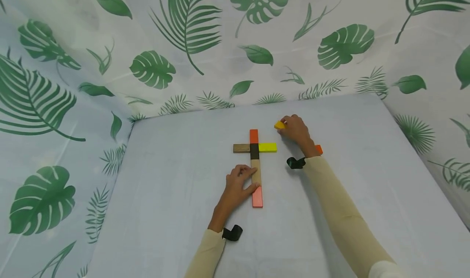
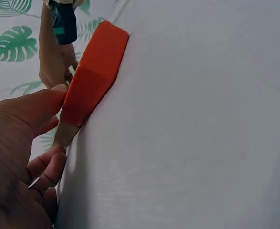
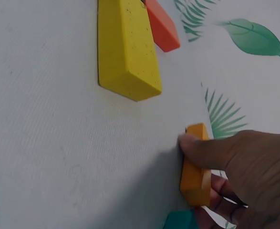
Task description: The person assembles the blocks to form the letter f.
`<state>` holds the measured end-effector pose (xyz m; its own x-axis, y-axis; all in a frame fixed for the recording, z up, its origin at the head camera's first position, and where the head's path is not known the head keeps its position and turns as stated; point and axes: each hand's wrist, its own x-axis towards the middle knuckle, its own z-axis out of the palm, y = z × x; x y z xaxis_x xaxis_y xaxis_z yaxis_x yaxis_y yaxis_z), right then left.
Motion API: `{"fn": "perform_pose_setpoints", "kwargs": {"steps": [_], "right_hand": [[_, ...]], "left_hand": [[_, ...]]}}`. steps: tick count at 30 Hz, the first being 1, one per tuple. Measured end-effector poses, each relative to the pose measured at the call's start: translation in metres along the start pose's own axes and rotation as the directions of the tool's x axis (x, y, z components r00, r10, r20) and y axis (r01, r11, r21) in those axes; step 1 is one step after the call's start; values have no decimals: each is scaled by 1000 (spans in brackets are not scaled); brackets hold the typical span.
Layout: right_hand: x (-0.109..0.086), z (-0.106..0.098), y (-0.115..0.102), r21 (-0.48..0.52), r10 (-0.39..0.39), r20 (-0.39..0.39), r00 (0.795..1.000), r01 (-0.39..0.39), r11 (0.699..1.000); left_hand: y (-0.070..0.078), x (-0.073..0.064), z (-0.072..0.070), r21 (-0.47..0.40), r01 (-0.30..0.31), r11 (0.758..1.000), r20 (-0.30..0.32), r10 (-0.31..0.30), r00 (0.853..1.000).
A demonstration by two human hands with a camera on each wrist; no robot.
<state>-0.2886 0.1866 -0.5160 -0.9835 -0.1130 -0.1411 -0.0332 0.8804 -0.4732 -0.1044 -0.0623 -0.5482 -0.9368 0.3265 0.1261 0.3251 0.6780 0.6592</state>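
Wooden blocks form a cross on the table: a red-orange block (image 1: 253, 136) at the top, a dark brown block (image 1: 254, 151) at the centre, a brown block (image 1: 241, 148) left, a yellow block (image 1: 267, 147) right. Below the centre lie a tan block (image 1: 256, 176) and a pink block (image 1: 257, 197). The left hand (image 1: 236, 186) rests along these lower two, index finger on the tan one, thumb near their joint. Up to the right of the cross, the right hand (image 1: 295, 129) pinches an orange-yellow block (image 3: 195, 183) between thumb and fingers.
Another red-orange block (image 1: 319, 149) shows partly behind the right wrist. A teal block (image 3: 181, 220) appears at the lower edge of the right wrist view. Leaf-patterned cloth (image 1: 205, 78) rises behind the pale table (image 1: 165, 196). Both wrists wear dark cameras.
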Motion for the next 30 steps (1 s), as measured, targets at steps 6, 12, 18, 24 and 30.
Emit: {"fn": "perform_pose_setpoints", "kwargs": {"steps": [6, 12, 18, 24, 30], "right_hand": [[12, 6, -19, -57, -46, 113, 992, 53, 997], [17, 8, -32, -41, -47, 127, 991, 53, 998], [23, 11, -38, 78, -3, 103, 995, -6, 997], [27, 22, -35, 224, 47, 24, 999, -52, 973], [28, 22, -32, 362, 13, 117, 993, -55, 930]], "left_hand": [[-6, 3, -2, -32, -8, 999, 38, 9, 999], [-9, 4, -3, -18, -7, 1000, 80, 8, 997], [-9, 7, -6, -3, 31, 1000, 139, -31, 990], [-11, 7, -7, -10, 40, 999, 163, -38, 986], [-11, 9, -8, -21, 46, 999, 181, -41, 983]]}}
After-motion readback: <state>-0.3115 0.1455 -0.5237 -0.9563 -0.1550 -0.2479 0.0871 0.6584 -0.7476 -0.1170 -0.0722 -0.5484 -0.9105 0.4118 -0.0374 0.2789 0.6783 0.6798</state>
